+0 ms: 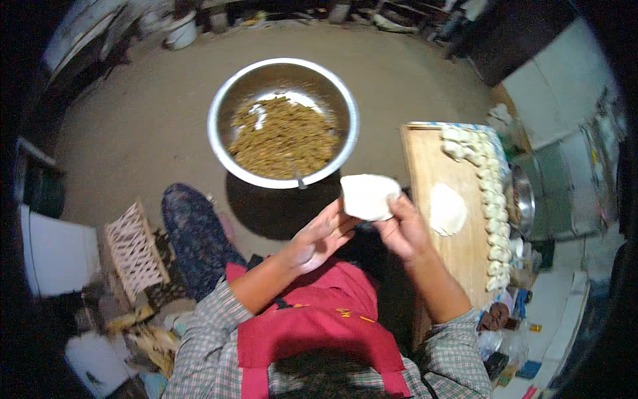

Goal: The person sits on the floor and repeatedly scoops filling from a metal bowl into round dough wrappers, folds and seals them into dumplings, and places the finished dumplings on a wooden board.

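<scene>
A white flat dough wrapper (370, 197) is pinched at its lower right edge between the thumb and fingers of my right hand (404, 227). My left hand (316, 244) lies palm up, its fingers reaching to the wrapper's lower left edge. Those fingertips are partly hidden, so whether they grip cannot be told. Ahead of both hands is a wide metal basin (215, 127) of brownish-green chopped filling (286, 142), with a utensil handle (302, 182) over its near rim. Another round wrapper (448, 209) lies flat on the wooden board (423, 154) to my right.
Several filled dough pieces (493, 199) line the board's far and right edges. A metal bowl (523, 199) stands beyond it. Left of my leg is a low stool with a woven seat (137, 249). A white bucket (182, 32) stands at the back.
</scene>
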### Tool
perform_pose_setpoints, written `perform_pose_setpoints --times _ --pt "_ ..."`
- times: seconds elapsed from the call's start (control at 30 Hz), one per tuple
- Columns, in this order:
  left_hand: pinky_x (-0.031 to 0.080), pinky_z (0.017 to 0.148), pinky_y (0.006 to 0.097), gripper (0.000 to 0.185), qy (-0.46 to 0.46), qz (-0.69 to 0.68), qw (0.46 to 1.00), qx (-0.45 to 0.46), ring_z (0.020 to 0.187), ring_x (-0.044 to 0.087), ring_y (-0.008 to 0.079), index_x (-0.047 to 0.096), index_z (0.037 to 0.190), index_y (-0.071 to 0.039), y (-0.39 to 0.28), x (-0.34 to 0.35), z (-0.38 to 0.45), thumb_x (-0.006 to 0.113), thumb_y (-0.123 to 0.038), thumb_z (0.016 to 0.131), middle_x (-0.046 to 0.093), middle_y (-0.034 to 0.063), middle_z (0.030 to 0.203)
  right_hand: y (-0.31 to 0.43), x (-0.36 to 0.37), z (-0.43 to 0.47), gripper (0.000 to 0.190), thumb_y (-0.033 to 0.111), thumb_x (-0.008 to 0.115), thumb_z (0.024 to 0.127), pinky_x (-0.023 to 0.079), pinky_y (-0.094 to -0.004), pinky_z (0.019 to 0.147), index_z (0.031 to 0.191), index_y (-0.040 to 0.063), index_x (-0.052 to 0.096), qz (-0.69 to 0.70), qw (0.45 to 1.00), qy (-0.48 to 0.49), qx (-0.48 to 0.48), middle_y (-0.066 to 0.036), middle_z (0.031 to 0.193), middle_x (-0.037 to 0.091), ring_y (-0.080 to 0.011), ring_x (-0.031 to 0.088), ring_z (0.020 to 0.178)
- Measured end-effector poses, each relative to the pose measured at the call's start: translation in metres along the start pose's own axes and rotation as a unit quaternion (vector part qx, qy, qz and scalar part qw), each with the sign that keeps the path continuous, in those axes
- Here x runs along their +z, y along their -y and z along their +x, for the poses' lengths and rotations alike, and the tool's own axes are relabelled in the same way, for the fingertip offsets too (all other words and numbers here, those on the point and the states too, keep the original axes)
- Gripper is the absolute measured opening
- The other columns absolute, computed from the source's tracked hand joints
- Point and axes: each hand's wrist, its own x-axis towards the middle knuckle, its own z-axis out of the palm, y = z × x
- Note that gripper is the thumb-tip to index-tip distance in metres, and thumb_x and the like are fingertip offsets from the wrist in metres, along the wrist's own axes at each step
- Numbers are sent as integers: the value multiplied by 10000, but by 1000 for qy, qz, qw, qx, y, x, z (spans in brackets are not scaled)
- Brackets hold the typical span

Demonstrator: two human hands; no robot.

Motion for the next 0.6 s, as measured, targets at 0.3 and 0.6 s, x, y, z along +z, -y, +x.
perform_pose_setpoints --times 0.3,0.6 --pt "394 1011 481 543 -134 -149 975 100 1229 453 349 344 1354 -4 -51 -44 -30 461 -295 911 458 214 1326 -74 15 34 156 104 609 851 511 -342 681 987 28 602 -608 789 65 -62 -111 934 636 -182 634 845" --pt "439 973 432 505 -150 -35 987 46 1151 529 323 352 1325 37 -77 -59 -68 505 -165 888 505 212 1264 -95 -14 151 339 107 682 742 461 -417 759 1076 137 633 -760 500 268 -317 -147 971 592 -340 572 913"
